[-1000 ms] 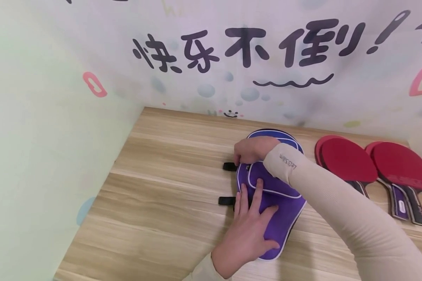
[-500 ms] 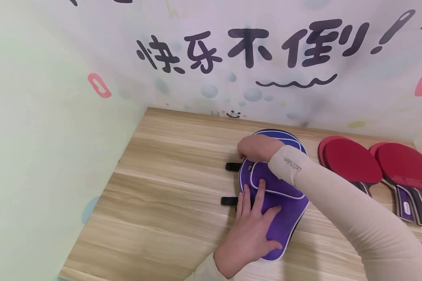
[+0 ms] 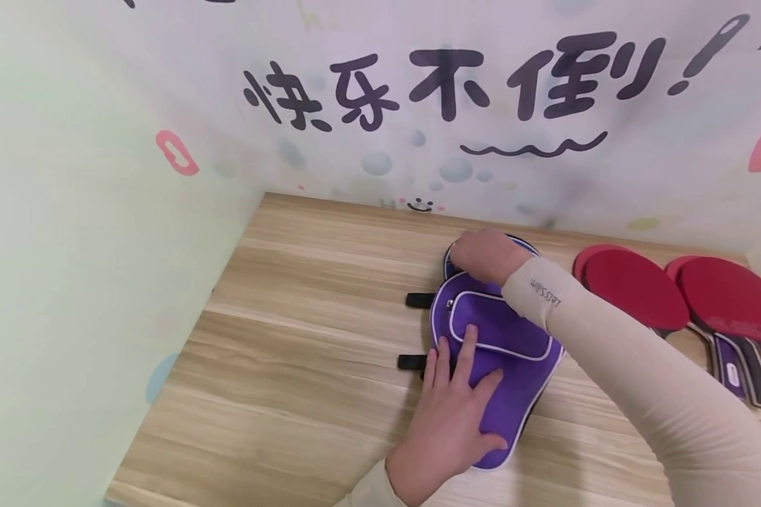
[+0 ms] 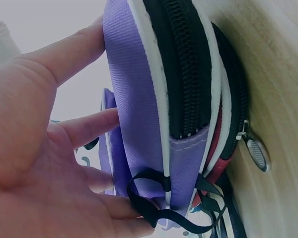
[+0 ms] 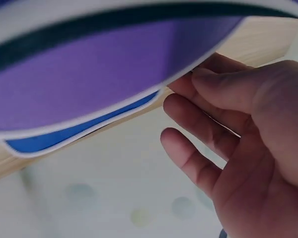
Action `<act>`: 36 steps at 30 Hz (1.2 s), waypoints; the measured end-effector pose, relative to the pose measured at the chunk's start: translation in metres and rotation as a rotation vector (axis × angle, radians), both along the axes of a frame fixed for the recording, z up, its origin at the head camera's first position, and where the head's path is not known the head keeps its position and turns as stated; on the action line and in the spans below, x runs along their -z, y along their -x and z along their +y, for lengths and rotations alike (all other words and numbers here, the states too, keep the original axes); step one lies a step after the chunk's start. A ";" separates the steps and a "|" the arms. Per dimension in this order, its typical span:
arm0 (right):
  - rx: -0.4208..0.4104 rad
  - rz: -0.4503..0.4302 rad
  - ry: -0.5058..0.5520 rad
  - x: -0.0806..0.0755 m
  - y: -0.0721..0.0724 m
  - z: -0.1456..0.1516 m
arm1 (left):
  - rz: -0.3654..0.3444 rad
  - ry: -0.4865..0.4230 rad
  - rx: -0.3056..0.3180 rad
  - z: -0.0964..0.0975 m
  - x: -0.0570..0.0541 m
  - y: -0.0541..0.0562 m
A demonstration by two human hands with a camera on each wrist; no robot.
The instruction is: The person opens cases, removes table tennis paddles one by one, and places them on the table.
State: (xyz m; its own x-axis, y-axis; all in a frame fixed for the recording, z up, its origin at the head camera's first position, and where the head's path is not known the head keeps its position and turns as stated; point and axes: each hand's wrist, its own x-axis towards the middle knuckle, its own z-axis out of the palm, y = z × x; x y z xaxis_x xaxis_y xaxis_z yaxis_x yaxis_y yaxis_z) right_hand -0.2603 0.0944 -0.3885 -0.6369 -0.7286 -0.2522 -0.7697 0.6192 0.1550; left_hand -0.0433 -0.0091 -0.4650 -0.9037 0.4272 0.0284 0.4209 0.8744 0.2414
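Observation:
A purple table tennis bat case point(image 3: 520, 384) with white piping and a small front pocket point(image 3: 504, 324) lies on top of other cases. A blue case point(image 3: 523, 243) shows behind its rounded end. My left hand point(image 3: 447, 415) rests spread on the purple case, fingers straight. In the left wrist view a black zipper point(image 4: 181, 59) runs along its side. My right hand point(image 3: 488, 255) is at the far rounded end. There, in the right wrist view, thumb and forefinger point(image 5: 213, 82) pinch at the zipped edge; the small part between them is mostly hidden.
Several red-faced table tennis bats point(image 3: 732, 299) lie in overlapping groups on the right of the wooden table point(image 3: 304, 338). Black straps point(image 3: 412, 362) stick out left of the cases. Beneath the purple case, a lower case's zipper pull point(image 4: 257, 153) hangs. Printed walls border the table.
My right hand has moved right and slightly away along the rounded edge, uncovering more of the purple case's upper left. The left hand has stayed in place on the case.

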 end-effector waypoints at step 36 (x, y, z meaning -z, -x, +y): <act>0.265 -0.125 0.432 0.044 0.000 0.117 | -0.135 0.054 -0.059 0.003 -0.010 0.001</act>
State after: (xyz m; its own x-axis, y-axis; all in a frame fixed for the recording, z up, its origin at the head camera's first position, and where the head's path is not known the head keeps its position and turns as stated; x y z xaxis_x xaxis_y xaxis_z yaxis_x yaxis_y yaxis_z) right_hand -0.2601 0.2119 -0.4325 -0.7979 -0.6007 -0.0499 -0.5741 0.7826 -0.2408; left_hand -0.0447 -0.0061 -0.4555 -0.9212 0.3714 -0.1165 0.3358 0.9097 0.2445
